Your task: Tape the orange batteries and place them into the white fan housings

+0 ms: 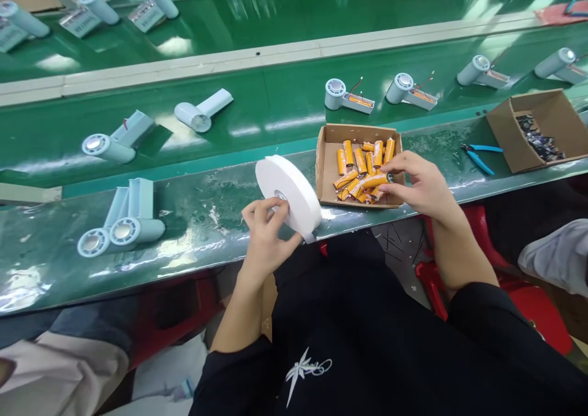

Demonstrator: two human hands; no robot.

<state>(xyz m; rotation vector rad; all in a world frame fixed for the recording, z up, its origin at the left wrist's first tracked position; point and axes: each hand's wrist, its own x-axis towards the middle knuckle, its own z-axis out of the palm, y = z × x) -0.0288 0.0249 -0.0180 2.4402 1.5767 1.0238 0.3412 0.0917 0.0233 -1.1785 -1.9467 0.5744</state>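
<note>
In my left hand [269, 232] is a large roll of white tape [296, 195], tilted on its edge at the bench's front. My fingers are at its core, and the thumb lies near a loose tape end at the bottom. With thumb and fingertips, my right hand [422, 183] pinches an orange battery [375, 181] by its dark end. That battery is over a shallow cardboard box [323, 177], where several more orange batteries [361, 160] lie in a loose pile, some with white patches on them.
Pale blue fan housings [131, 229] lie on the bench at left; others [335, 93] line the green conveyor behind. Blue-handled cutters [480, 157] lie right of the battery box, beside a cardboard box [519, 137] of small dark parts. People sit close on both sides.
</note>
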